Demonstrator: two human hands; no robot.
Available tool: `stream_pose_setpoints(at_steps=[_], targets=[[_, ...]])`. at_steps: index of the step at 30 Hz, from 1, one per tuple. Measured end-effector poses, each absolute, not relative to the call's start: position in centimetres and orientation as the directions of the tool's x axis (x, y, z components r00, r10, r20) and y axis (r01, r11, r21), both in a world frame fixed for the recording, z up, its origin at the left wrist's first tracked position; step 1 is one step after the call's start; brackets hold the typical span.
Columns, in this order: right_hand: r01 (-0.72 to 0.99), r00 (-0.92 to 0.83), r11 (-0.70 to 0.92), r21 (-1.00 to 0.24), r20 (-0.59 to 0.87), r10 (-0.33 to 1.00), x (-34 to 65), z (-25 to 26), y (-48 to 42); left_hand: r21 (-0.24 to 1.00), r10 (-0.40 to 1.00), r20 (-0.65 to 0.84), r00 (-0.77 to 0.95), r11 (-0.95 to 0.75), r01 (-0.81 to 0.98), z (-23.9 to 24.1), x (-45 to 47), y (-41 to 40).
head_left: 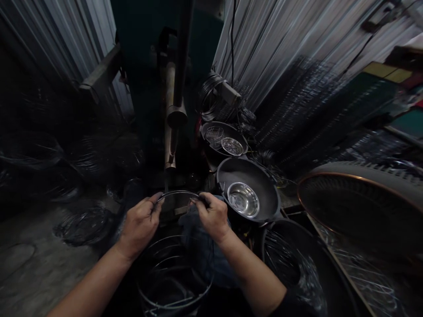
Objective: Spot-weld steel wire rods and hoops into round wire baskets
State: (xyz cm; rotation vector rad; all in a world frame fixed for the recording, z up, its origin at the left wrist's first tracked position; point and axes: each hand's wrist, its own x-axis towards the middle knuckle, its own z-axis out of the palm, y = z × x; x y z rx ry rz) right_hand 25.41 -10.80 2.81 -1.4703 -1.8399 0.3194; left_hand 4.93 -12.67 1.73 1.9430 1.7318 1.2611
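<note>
Pinching what looks like curved wire (180,192), the left hand (140,221) and right hand (213,215) hold it in a narrow grip near wire hoops (172,304).

Wire (180,192): slim metal, smooth, shiny. Small bowl (243,200): polished metal, highly reflective. Broad pan (261,175): dark, matt, metal-looking. Wall panels (264,39): ribbed, metal-looking, dull sheen. Coppery rim (346,174): glossy, metal-looking. Blue cloth (196,233): matt, creased. Beam (102,70): wood-looking, matt. Floor (15,264): rough, matt, concrete-looking.
</note>
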Motion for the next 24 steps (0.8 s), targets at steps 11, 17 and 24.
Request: stream_pose_setpoints(at_steps=[11,17,24], targets=[[0.320,0.039,0.249,-0.914,0.275,0.961,25.3,1.9,-10.0,0.662,0.868,0.495,-0.049,-0.339,0.668,2.2,4.3,-13.2],[0.486,-0.019,0.432,-0.759,0.486,0.874,24.4,3.2,-8.4,0.429,0.734,0.678,0.042,-0.441,0.788,2.7,3.4,-11.7],[0.513,-0.078,0.722,-0.464,0.812,0.578,24.3,4.0,-8.7,0.236,0.554,0.828,0.091,-0.490,0.839,2.9,3.1,-12.7]])
